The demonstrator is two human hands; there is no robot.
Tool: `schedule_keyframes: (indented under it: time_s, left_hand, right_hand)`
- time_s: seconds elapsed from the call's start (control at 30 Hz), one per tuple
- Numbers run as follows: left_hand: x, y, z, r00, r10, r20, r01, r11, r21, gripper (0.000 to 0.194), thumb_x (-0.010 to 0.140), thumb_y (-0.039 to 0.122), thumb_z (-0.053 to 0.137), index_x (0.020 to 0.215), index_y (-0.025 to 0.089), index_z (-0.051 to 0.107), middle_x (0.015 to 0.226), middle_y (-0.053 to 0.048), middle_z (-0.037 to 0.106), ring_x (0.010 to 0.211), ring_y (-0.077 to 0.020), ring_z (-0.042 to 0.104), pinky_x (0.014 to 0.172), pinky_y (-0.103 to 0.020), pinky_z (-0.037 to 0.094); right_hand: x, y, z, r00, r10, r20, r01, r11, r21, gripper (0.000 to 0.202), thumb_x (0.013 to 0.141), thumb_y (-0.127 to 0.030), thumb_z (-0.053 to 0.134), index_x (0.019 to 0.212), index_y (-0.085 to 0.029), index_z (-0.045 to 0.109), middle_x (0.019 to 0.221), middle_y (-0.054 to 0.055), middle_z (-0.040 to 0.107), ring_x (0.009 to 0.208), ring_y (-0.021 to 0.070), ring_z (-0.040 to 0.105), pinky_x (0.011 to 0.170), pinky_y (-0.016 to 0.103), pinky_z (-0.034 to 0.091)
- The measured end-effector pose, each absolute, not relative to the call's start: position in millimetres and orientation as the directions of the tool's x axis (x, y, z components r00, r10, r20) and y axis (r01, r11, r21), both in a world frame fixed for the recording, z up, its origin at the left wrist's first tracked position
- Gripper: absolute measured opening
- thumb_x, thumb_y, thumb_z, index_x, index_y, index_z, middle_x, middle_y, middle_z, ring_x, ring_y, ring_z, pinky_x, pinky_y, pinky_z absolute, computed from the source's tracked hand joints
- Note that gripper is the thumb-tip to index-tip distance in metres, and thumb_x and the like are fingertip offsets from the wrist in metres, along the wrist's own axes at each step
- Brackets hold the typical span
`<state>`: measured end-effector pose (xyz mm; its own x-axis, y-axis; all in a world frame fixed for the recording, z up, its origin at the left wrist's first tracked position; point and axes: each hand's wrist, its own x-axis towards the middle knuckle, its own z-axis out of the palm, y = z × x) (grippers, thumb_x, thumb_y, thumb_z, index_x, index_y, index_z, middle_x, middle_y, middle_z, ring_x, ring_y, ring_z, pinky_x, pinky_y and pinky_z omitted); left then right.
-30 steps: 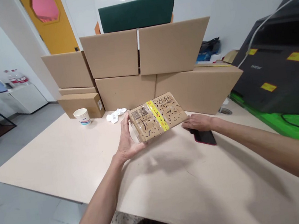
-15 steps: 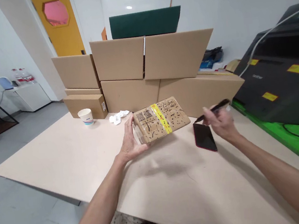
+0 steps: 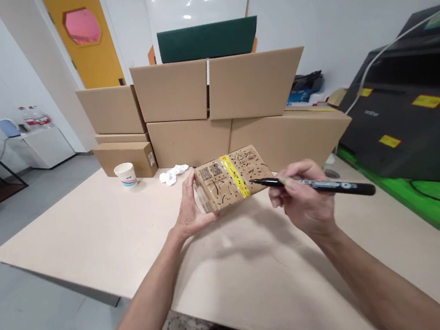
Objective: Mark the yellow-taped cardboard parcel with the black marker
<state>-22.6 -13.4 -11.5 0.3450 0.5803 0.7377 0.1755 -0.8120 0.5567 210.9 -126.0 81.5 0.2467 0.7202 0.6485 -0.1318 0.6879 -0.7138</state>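
Note:
My left hand [image 3: 190, 206] grips the left end of a small cardboard box [image 3: 223, 186], thumb along the lower edge, and holds it tilted above the table. Yellow tape runs across the box's face, which carries printed codes and many black ink marks. Between the fingers of my right hand [image 3: 305, 196] is a black marker pen [image 3: 325, 185], uncapped, its tip pointing left at the box face just right of the tape. Whether the tip touches the cardboard I cannot tell. The phone seen earlier is hidden behind my right hand.
Large cardboard boxes [image 3: 177, 92] are stacked along the back of the table [image 3: 90, 232], a dark green box [image 3: 208, 40] on top. A paper cup [image 3: 125, 175] and crumpled tissue [image 3: 173, 175] stand left of my hands. A black printer-like machine [image 3: 410, 122] is at right.
My right hand has come left with the marker, from above the phone to the face of the box. My left hand keeps its hold on the box. The view has shifted slightly.

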Motion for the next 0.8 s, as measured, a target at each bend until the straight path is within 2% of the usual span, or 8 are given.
schedule_keyframes:
  time_s: [0.07,0.13,0.2,0.3,0.47,0.63,0.8]
  left_hand:
    - [-22.6,-13.2,-12.0,0.349,0.584,0.733,0.167,-0.808,0.565,0.13,0.063,0.044,0.092,0.165,0.032,0.013,0.166,-0.019,0.029,0.152,-0.0459,0.032,0.121,-0.072,0.033]
    - [-22.3,-12.9,-12.7,0.345,0.589,0.731,0.161,-0.804,0.572,0.131,0.062,0.044,0.093,0.165,0.032,0.013,0.166,-0.018,0.029,0.153,-0.0457,0.031,0.121,-0.072,0.033]
    - [-21.8,-12.9,-13.1,0.344,0.592,0.729,0.154,-0.801,0.578,0.132,0.061,0.043,0.093,0.166,0.033,0.012,0.166,-0.018,0.029,0.152,-0.0454,0.032,0.121,-0.072,0.033]
    - [-20.9,-14.0,-12.2,0.346,0.595,0.726,0.147,-0.798,0.584,0.131,0.061,0.042,0.094,0.165,0.034,0.014,0.165,-0.017,0.03,0.151,-0.0448,0.033,0.12,-0.073,0.034]
    - [-19.5,-17.4,-8.9,0.353,0.583,0.732,0.141,-0.806,0.574,0.128,0.062,0.04,0.092,0.164,0.034,0.016,0.164,-0.017,0.031,0.151,-0.0451,0.034,0.12,-0.072,0.035]
    - [-18.6,-18.5,-8.7,0.371,0.57,0.733,0.146,-0.815,0.56,0.129,0.06,0.041,0.093,0.164,0.035,0.017,0.166,-0.017,0.03,0.151,-0.0466,0.033,0.119,-0.074,0.035]
    - [-18.4,-18.0,-9.1,0.372,0.557,0.743,0.16,-0.826,0.54,0.129,0.06,0.041,0.092,0.164,0.035,0.016,0.165,-0.017,0.031,0.149,-0.0471,0.035,0.117,-0.074,0.037]
  right_hand:
    - [207.1,-125.0,76.4,0.177,0.74,0.649,0.017,0.657,-0.754,0.011,0.087,-0.036,0.077,0.09,-0.027,0.073,0.066,-0.004,0.07,0.048,0.0125,0.061,0.042,0.025,0.047]
    - [203.9,-125.1,75.4,0.136,0.741,0.658,0.199,0.63,-0.751,0.009,0.088,-0.034,0.075,0.089,-0.026,0.075,0.068,-0.002,0.071,0.049,0.0131,0.061,0.047,0.028,0.049]
    - [199.6,-125.6,78.9,0.131,0.71,0.692,0.332,0.626,-0.705,0.006,0.085,-0.033,0.077,0.084,-0.026,0.075,0.07,-0.002,0.071,0.051,0.0136,0.06,0.049,0.03,0.048]
    - [190.1,-124.1,87.1,0.126,0.634,0.763,0.442,0.653,-0.615,0.008,0.084,-0.03,0.075,0.077,-0.027,0.071,0.069,-0.003,0.07,0.054,0.0139,0.06,0.051,0.029,0.047]
    - [178.5,-116.3,93.1,-0.018,0.589,0.808,0.527,0.692,-0.493,0.017,0.086,-0.02,0.067,0.071,-0.027,0.062,0.063,-0.006,0.064,0.054,0.0123,0.058,0.054,0.027,0.045]
    - [184.7,-118.5,90.1,0.037,0.562,0.826,0.534,0.688,-0.491,0.017,0.088,-0.023,0.066,0.071,-0.026,0.061,0.061,-0.006,0.061,0.052,0.0117,0.053,0.052,0.027,0.042]
    - [189.2,-123.6,85.4,-0.046,0.611,0.79,0.573,0.664,-0.48,0.019,0.086,-0.021,0.065,0.068,-0.025,0.06,0.056,-0.007,0.058,0.046,0.01,0.049,0.047,0.025,0.038]
